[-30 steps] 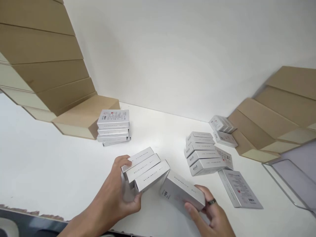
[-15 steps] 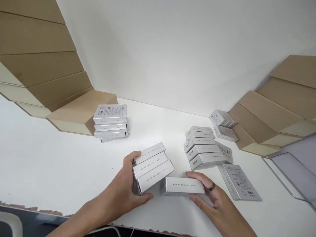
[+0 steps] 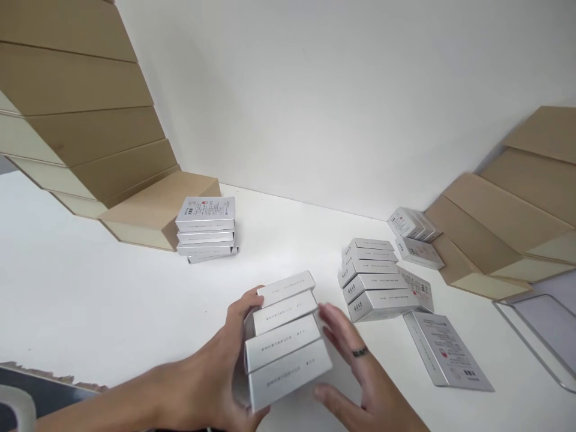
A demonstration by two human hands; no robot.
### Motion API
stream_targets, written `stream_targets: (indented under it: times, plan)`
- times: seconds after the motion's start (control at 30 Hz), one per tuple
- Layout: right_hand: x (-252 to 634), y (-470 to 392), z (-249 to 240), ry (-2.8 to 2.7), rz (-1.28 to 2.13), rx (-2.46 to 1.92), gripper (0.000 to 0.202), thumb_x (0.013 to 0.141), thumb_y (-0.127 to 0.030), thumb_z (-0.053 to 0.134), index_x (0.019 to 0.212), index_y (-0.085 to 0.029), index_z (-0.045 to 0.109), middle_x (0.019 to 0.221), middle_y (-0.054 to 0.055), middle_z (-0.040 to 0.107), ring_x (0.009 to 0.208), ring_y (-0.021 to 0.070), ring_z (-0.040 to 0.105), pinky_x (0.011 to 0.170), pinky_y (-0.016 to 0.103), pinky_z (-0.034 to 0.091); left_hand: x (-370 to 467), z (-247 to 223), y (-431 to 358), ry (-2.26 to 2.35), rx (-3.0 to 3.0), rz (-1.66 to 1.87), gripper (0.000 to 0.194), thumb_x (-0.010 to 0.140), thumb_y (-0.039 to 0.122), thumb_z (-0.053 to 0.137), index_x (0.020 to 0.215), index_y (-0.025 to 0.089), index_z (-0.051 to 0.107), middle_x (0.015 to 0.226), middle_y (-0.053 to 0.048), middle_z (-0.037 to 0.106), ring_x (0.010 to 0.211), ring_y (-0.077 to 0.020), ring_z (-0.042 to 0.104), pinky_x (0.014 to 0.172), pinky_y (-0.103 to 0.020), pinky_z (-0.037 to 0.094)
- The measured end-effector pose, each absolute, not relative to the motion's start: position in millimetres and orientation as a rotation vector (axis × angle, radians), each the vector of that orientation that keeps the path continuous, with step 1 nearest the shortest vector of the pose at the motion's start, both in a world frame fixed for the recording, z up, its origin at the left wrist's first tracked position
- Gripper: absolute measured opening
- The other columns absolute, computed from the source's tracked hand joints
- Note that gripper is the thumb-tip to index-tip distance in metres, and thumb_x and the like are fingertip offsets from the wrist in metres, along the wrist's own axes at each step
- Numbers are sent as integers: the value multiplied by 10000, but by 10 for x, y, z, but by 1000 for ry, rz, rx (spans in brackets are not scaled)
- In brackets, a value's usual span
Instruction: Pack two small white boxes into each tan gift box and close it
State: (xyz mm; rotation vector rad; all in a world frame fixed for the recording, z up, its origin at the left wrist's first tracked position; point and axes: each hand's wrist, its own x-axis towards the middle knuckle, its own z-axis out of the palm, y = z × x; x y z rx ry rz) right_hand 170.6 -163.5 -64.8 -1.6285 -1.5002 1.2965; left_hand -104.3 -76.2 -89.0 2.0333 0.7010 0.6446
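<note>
My left hand [image 3: 225, 366] wraps the left ends of four silver boxes [image 3: 285, 336] standing on edge in a row on the white table [image 3: 90, 300], fingers curled around them. My right hand [image 3: 355, 366] lies flat and spread against their right ends. Further boxes stand in a row [image 3: 375, 279] just to the right; a stack [image 3: 206, 228] sits beside the cardboard cartons [image 3: 153, 210].

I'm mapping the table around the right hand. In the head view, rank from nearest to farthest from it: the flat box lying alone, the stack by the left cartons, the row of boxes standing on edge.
From the right hand:
1. Row of boxes on edge, just beyond it.
2. Flat box, to its right.
3. Stack, far left.
</note>
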Motion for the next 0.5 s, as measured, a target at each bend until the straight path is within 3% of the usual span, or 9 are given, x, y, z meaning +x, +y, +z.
stream_targets:
  times: [0.07, 0.17, 0.23, 0.33, 0.4, 0.5]
  plan:
    - [1730, -1596, -587, -1500, 1383, -1626, 1353, 698, -436, 884, 1610, -432, -115, 1729, 39, 108, 1593, 278, 106, 1273, 542, 210, -1220, -845, -721, 658, 1989, 427, 1308, 575, 203, 888, 1536, 383, 19, 1314, -100, 537, 1176, -323, 648, 981, -440, 589]
    - [1630, -1470, -545, -1574, 1605, -1513, 1605, 592, -448, 962, 1529, -389, -340, 1684, 134, 246, 1538, 316, 299, 1239, 576, 271, -1286, -827, -666, 510, 1923, 284, 1381, 574, 126, 865, 1568, 389, -56, 1231, -57, 594, 1095, -287, 687, 976, -430, 590]
    - [1530, -1385, -601, -1654, 1663, -1314, 1609, 618, -456, 945, 1516, -305, -381, 1654, 173, 287, 1499, 307, 365, 1228, 555, 297, -1205, -878, -631, 365, 1959, 390, 1383, 598, 106, 819, 1583, 342, -123, 1204, -53, 609, 1126, -297, 675, 1096, -525, 502]
    - [1463, -1323, -754, -1822, 1561, -1157, 1543, 667, -454, 900, 1524, -251, -368, 1643, 198, 251, 1516, 321, 306, 1210, 570, 318, -1046, -971, -573, 273, 2086, 628, 1407, 576, 158, 830, 1577, 260, -154, 1249, -100, 554, 1269, -380, 570, 1206, -692, 261]
    - [1494, -1327, -808, -1894, 1477, -1210, 1462, 705, -444, 868, 1547, -289, -317, 1621, 174, 279, 1498, 321, 329, 1193, 577, 348, -986, -961, -534, 304, 2110, 669, 1394, 576, 219, 862, 1567, 272, -117, 1356, -155, 430, 1296, -401, 520, 1165, -668, 351]
    - [1587, -1348, -735, -1936, 1337, -1287, 1391, 717, -437, 862, 1567, -357, -236, 1577, 124, 335, 1426, 302, 425, 1149, 522, 431, -971, -807, -478, 302, 2074, 671, 1252, 620, 261, 855, 1531, 344, 1, 1383, -147, 300, 1247, -353, 520, 966, -481, 568]
